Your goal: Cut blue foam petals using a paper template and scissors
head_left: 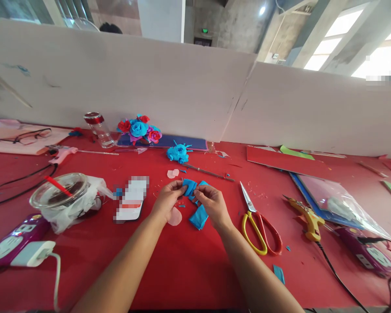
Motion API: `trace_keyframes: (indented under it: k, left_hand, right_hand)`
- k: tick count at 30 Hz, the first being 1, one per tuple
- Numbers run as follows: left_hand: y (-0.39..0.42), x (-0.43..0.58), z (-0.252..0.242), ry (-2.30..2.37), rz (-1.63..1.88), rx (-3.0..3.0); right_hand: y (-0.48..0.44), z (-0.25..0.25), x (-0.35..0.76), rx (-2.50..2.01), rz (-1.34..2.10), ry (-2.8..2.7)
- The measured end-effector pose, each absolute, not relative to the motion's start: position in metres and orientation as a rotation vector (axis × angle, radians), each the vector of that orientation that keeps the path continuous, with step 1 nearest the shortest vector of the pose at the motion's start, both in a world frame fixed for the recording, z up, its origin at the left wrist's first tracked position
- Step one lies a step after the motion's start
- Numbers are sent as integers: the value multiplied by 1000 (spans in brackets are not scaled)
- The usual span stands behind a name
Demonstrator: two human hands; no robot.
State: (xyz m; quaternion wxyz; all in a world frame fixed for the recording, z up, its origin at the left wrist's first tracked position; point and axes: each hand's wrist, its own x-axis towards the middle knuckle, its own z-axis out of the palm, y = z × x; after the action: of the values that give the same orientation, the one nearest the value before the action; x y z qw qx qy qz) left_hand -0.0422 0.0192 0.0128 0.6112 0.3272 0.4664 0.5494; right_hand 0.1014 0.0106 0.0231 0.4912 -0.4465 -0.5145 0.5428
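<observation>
Both hands meet over the middle of the red table (189, 265). My left hand (167, 201) pinches small blue foam pieces (189, 187) at their left side. My right hand (212, 204) pinches the same blue pieces from the right, fingers closed. More folded blue foam (199, 217) lies just under my right hand. A pale pink foam petal (175, 217) lies beneath my left hand, and another pink petal (173, 173) lies a little farther back. A finished blue foam flower (178, 153) rests behind them.
Scissors (260, 226) with yellow and red handles lie right of my hands; a yellow glue gun (308, 215) lies beyond. A glass bowl (60, 189), a phone (132, 199) and a power strip (16, 239) sit left. A flower bouquet (138, 128) and jar (98, 128) stand by the white partition.
</observation>
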Motion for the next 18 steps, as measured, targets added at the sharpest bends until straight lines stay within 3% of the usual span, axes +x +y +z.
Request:
trace_keyframes:
  k: [18]
  left_hand:
    - [9,-30,29,1029,1281,648]
  right_hand:
    - [15,22,108,-1155,1033,-1446]
